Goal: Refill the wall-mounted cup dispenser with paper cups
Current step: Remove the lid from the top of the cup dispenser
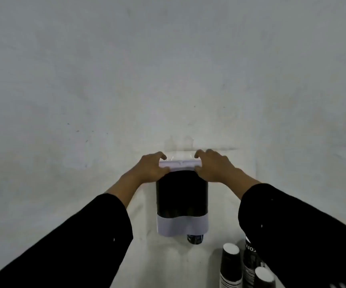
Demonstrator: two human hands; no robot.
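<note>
Dispenser (182, 202), dark plastic body w/ white base, mounted on pale wall (105, 80). Left hand (152, 168) and right hand (213, 167) both grip ends of its white lid (180, 163), fingers curled over top. Stacks of dark paper cups (230, 265) stand lower right; one cup (195, 239) pokes from the base.

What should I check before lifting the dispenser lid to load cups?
1. Left hand holds the lid's left end: ok, fingers curled over its edge.
2. Right hand holds the right end: ok, same hold.
3. Lid open: not ok, it lies flat on top of the dispenser.
4. Spare cup stacks at hand: ok, standing upside down at lower right, partly behind the right sleeve.
5. Room inside for cups: cannot tell, the dark front hides the fill; one cup pokes out of the bottom.
6. Wall mount firm: cannot tell.
</note>
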